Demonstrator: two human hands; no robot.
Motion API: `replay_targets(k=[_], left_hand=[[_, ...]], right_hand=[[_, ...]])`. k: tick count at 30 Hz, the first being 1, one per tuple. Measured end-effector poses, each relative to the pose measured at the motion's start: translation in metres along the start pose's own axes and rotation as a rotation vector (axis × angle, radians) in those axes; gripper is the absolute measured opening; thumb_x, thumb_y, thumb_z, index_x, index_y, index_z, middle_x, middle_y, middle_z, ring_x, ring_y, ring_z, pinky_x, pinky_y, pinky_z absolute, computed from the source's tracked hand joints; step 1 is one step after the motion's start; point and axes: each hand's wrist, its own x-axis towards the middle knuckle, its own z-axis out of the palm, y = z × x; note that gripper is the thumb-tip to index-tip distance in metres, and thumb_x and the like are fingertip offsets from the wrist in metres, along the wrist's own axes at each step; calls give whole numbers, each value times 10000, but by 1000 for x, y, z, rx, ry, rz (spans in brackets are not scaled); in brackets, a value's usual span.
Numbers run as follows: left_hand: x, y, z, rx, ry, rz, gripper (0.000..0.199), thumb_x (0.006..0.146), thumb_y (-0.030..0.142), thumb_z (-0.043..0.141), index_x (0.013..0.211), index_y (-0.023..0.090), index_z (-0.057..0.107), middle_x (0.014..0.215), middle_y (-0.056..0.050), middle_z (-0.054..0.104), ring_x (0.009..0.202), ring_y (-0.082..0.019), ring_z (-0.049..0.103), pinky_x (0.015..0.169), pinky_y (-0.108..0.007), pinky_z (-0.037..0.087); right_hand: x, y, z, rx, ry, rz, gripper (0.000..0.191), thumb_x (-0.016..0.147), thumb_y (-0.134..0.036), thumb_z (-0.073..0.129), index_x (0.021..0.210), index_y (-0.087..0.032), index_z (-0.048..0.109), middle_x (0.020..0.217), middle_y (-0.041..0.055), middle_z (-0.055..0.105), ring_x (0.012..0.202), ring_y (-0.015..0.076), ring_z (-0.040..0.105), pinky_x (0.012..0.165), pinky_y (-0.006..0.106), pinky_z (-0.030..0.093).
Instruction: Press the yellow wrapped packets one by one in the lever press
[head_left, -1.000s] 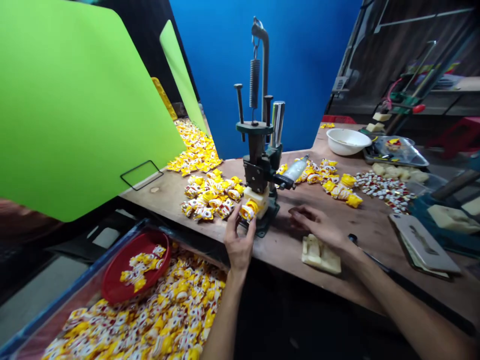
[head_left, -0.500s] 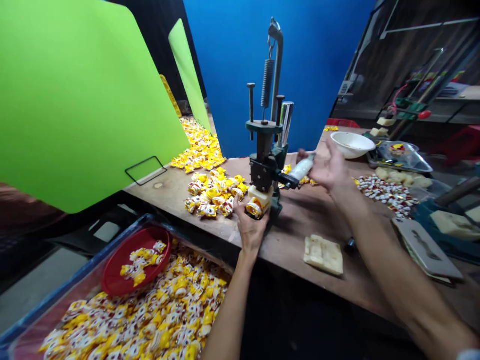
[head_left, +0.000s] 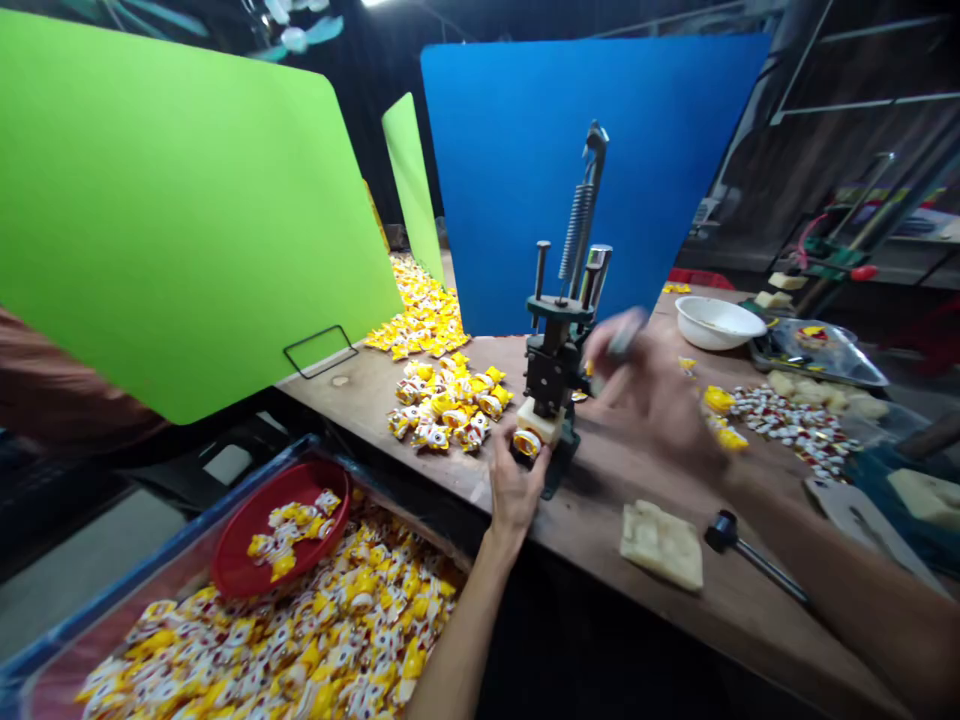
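Observation:
My left hand is closed on a small yellow-and-white plastic piece, pinching it under the head of a hand press. A cream-coloured block sits between the piece and the press head. My right hand is smeared by motion, its fingers curled around the press lever's handle at the right of the press. A greyish bit of the lever handle shows between the fingers. Left of the press lies a heap of yellow-and-white plastic pieces.
A blue-rimmed bin full of such pieces stands front left, with a red bowl on top. A cream pad and a black-headed rod lie front right. Behind are a white bowl and a blue panel.
The view has tilted up and shifted left. My right hand went from spread fingers beside the lever handle to curled fingers around it. My left hand keeps its pinch on the piece.

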Motion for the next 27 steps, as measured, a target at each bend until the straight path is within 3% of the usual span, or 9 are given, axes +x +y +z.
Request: replay_targets(k=[2, 3, 7, 11, 14, 18, 22, 25, 27], left_hand=[[4, 12, -2, 21, 7, 52, 484, 922, 342, 829, 1336, 224, 609, 1348, -150, 709, 1284, -310, 700, 1121, -475, 556], [6, 19, -3, 38, 22, 73, 435, 920, 325, 829, 1294, 221, 631, 1336, -148, 705, 1284, -309, 689, 1130, -478, 545], [2, 38, -15, 22, 72, 9, 358, 927, 376, 827, 1218, 228, 680, 1192, -117, 724, 1137, -280, 710, 1047, -442, 567], [1, 26, -76, -319, 158, -401, 524, 877, 558, 801, 1260, 230, 657, 1117, -93, 759, 939, -242, 753, 856, -394, 625], [17, 6, -149, -260, 115, -565, 487, 811, 588, 747, 1098, 201, 678, 1042, -82, 758, 858, -231, 736, 758, -366, 616], [66, -4, -215, 38, 59, -488, 454, 755, 570, 763, 1030, 219, 675, 838, -11, 707, 804, -240, 700, 748, -353, 582], [118, 0, -224, 362, -245, -308, 829, 667, 581, 903, 1354, 203, 635, 1124, -114, 805, 1114, -370, 753, 1000, -468, 580], [144, -9, -223, 564, -471, -242, 1129, 494, 561, 1010, 1459, 161, 581, 1399, -224, 741, 1359, -449, 669, 1117, -490, 533], [153, -23, -223, 570, -479, -199, 1164, 420, 556, 1033, 1431, 165, 610, 1398, -220, 749, 1325, -437, 693, 1075, -460, 559]], right_hand=[[26, 19, -44, 137, 215, 169, 754, 1108, -732, 109, 903, -221, 624, 899, 29, 693, 697, 92, 610, 752, 326, 503], [30, 35, -60, 277, 347, 367, 749, 1122, -653, 53, 813, -217, 578, 846, 28, 676, 641, 67, 575, 722, 318, 487], [-20, 95, -70, 652, 604, 983, 569, 1148, -576, 346, 901, -169, 658, 969, 116, 746, 800, 137, 708, 784, 324, 591], [-113, 85, -28, 410, 775, 1016, 274, 977, -487, 744, 991, -214, 721, 960, 46, 741, 813, 158, 726, 725, 252, 657], [-143, 46, 30, 146, 465, 896, 330, 891, -531, 848, 1022, -249, 736, 955, 25, 733, 814, 179, 724, 736, 264, 667], [-96, 30, 133, -134, -123, 517, 470, 1017, -445, 713, 1450, -283, 627, 1408, 119, 666, 1284, 292, 680, 1089, 434, 613], [-9, 72, 198, -624, -325, 571, 718, 1004, -360, 728, 1654, -272, 434, 1640, 207, 439, 1519, 439, 474, 1188, 623, 489], [28, 105, 213, -719, -458, 747, 880, 907, -422, 852, 1658, -259, 425, 1670, 246, 374, 1486, 501, 500, 1121, 599, 522], [36, 120, 216, -709, -493, 767, 949, 843, -441, 909, 1648, -262, 439, 1663, 250, 374, 1452, 492, 550, 1122, 559, 522]])
